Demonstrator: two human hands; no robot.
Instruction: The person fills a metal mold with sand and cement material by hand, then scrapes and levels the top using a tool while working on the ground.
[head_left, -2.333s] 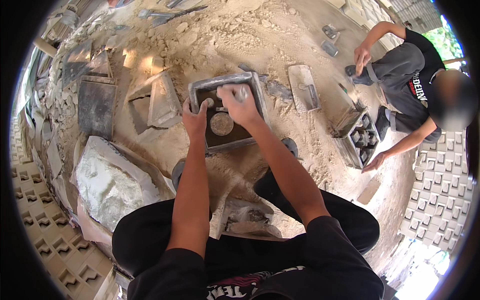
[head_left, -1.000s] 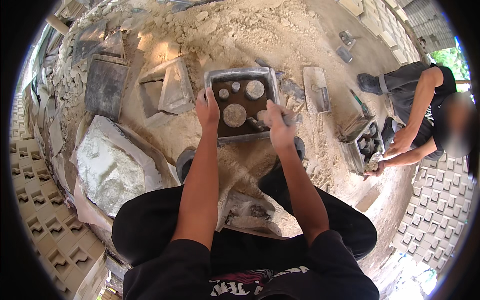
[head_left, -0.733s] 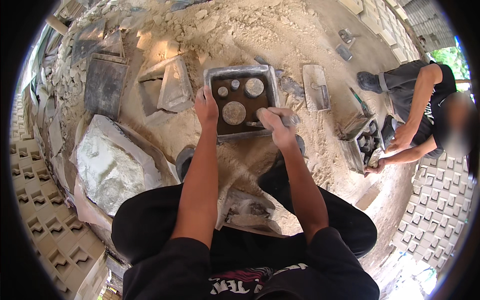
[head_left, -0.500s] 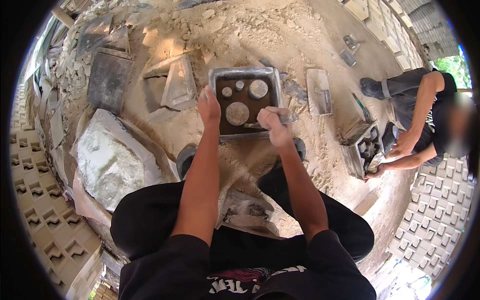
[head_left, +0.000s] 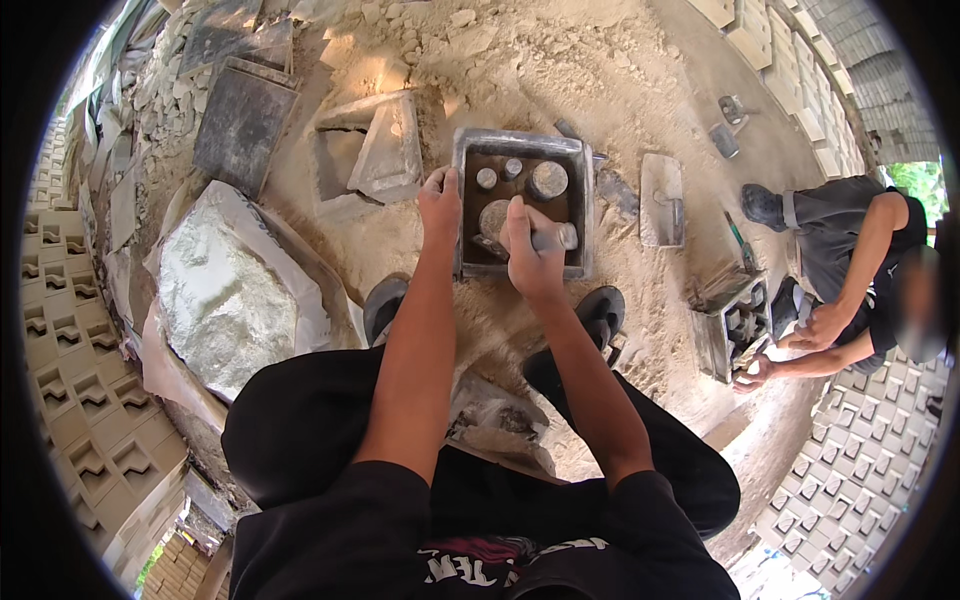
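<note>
A grey rectangular frame (head_left: 520,138) lies on the ground in front of me, with dark packed sand inside. Several round pale pieces sit in the sand: a wide one (head_left: 549,180) at the far right, two small ones toward the back, and a large disc (head_left: 492,215) nearer me. My left hand (head_left: 440,205) grips the frame's left wall with curled fingers. My right hand (head_left: 535,250) is closed on a small trowel (head_left: 568,236), its handle end sticking out rightward. The blade (head_left: 488,245) shows left of the hand, by the large disc, which the hand partly covers.
White powder (head_left: 225,300) fills an open sack at left. Beyond it are dark boards (head_left: 245,125) and a broken pale frame (head_left: 390,150). To the right lie a pale tray (head_left: 661,200) and another box (head_left: 732,325), worked by another person (head_left: 840,290). Stacked blocks (head_left: 860,440) stand at the edges.
My right hand has moved left inside the frame with the trowel, now partly over the large disc. My left hand stays at the left wall. The whole view has shifted slightly.
</note>
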